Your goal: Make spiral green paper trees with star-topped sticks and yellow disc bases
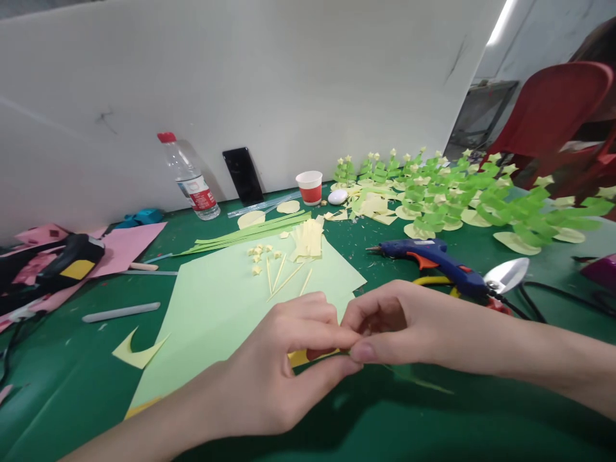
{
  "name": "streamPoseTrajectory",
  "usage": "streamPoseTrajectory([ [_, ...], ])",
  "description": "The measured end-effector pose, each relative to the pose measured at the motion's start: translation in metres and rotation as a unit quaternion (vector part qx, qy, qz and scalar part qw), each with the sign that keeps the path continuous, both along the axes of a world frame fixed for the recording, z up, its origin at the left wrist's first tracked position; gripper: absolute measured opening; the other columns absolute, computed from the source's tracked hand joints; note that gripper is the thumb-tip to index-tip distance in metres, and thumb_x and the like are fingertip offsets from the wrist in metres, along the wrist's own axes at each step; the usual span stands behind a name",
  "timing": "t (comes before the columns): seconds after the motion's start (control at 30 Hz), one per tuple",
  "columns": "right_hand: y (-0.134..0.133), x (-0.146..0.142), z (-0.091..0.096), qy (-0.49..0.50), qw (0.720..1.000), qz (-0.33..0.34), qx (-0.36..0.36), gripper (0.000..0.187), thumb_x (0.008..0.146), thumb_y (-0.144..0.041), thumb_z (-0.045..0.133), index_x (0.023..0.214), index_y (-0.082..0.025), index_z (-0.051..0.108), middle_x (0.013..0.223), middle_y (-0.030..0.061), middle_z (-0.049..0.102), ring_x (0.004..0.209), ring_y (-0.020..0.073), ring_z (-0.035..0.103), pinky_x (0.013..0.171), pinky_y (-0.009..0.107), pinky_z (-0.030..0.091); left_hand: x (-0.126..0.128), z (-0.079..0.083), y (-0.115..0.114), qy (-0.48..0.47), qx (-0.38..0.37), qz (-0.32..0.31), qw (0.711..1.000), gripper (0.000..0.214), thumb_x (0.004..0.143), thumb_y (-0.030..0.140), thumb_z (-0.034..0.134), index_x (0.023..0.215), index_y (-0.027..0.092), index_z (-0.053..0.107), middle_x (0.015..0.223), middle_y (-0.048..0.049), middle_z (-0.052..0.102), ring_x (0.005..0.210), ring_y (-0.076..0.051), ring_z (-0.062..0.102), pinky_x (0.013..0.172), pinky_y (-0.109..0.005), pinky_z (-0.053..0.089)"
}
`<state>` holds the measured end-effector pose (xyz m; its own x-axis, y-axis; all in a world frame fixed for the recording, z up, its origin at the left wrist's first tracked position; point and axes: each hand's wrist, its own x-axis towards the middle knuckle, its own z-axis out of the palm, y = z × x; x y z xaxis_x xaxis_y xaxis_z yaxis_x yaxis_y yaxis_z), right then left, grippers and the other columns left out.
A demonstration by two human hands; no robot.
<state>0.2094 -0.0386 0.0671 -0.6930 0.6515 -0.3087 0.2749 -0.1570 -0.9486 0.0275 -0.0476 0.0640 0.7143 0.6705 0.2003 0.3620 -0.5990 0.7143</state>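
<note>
My left hand (279, 366) and my right hand (404, 324) meet low in the middle of the view, above the front edge of a light green paper sheet (216, 301). Both pinch a narrow yellow paper strip (301, 357), which is mostly hidden by the fingers. On the sheet, a little beyond my hands, lie thin paper strips (283, 279), several tiny folded stars (260, 253) and a pile of short cut strips (308, 239).
A blue glue gun (433, 256) and scissors (505, 276) lie right of the sheet on the green table (433, 423). Behind stand many green paper trees (447, 192), a red-and-white cup (309, 187), a water bottle (190, 176) and a phone (243, 174). A second glue gun (62, 263) rests on pink paper at left.
</note>
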Motion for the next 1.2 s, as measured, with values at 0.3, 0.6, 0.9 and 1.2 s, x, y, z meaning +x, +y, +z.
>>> streamPoseTrajectory([
  [0.3,0.002,0.005,0.002,-0.045,0.998,0.029,0.028,0.021,0.062,-0.024,0.069,0.082,-0.018,0.063,0.073,-0.0026,0.051,0.072,0.0105,0.045,0.062,0.021,0.032,0.004,-0.003,-0.001,-0.074,-0.036,0.093,0.992,0.010,0.065,0.014,0.069,0.058,0.018,0.064,0.049,0.0053,0.044,0.052,-0.008,0.040,0.048,-0.020,0.033],
  [0.6,-0.007,-0.003,-0.004,0.009,0.999,-0.038,0.031,0.014,0.068,-0.028,0.064,0.070,-0.015,0.060,0.063,-0.0033,0.050,0.061,0.0077,0.041,0.054,0.020,0.030,0.002,-0.002,-0.001,-0.050,-0.011,0.083,0.995,0.011,0.069,0.018,0.067,0.059,0.018,0.063,0.051,0.0051,0.043,0.053,-0.009,0.039,0.051,-0.020,0.034],
  [0.9,0.000,0.001,-0.001,-0.020,0.999,0.029,0.005,0.019,0.069,-0.032,0.063,0.076,-0.014,0.063,0.065,-0.0016,0.051,0.060,0.0078,0.041,0.053,0.020,0.030,0.000,0.000,0.000,-0.044,-0.046,0.036,0.997,0.010,0.068,0.013,0.068,0.060,0.018,0.066,0.049,0.0046,0.044,0.053,-0.009,0.039,0.050,-0.021,0.032],
  [1.2,-0.008,-0.006,-0.006,-0.003,0.997,-0.038,0.060,0.010,0.067,-0.024,0.063,0.071,-0.016,0.060,0.064,-0.0034,0.050,0.062,0.0078,0.041,0.055,0.019,0.032,0.006,-0.002,-0.001,-0.068,-0.023,0.105,0.992,0.017,0.063,0.009,0.069,0.053,0.017,0.057,0.050,0.0063,0.043,0.053,-0.008,0.039,0.050,-0.019,0.033],
])
